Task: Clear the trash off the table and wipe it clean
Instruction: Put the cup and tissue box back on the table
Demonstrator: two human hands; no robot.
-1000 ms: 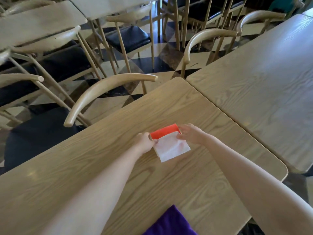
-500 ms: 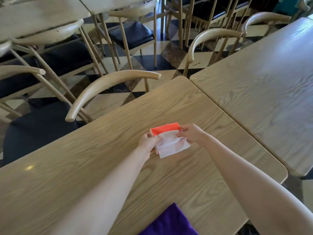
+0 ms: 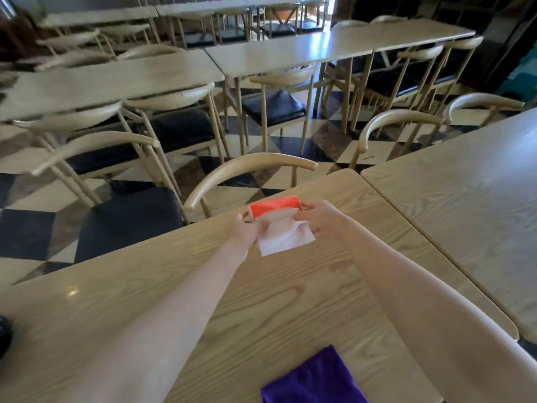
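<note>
Both arms stretched fwd over the wood-grain worktop (image 3: 290,301). Left hand (image 3: 245,231) pinches the left edge of a white paper sheet (image 3: 286,241). Right hand (image 3: 319,218) pinches its top right corner, fingers curled. Sheet is crumpled btwn them, w/ an orange-red packet (image 3: 274,205) just behind its top edge, touching it. The pair is at 12 o'clock on the worktop, near the far edge; can't tell if it rests on the wood or is lifted.

Purple cloth (image 3: 313,379) lies flat at 6 o'clock by the near edge, well apart from the hands. Dark object (image 3: 3,337) at 8 o'clock, cut off by the frame.

Beyond the far edge at 12: chair (image 3: 247,170) w/ curved back rail and black seat, close to the worktop. At 3 o'clock a 2nd table (image 3: 465,213) sits alongside, narrow gap btwn. More tables and chairs in rows from 10 to 1 o'clock, on a chequered floor (image 3: 26,228).
</note>
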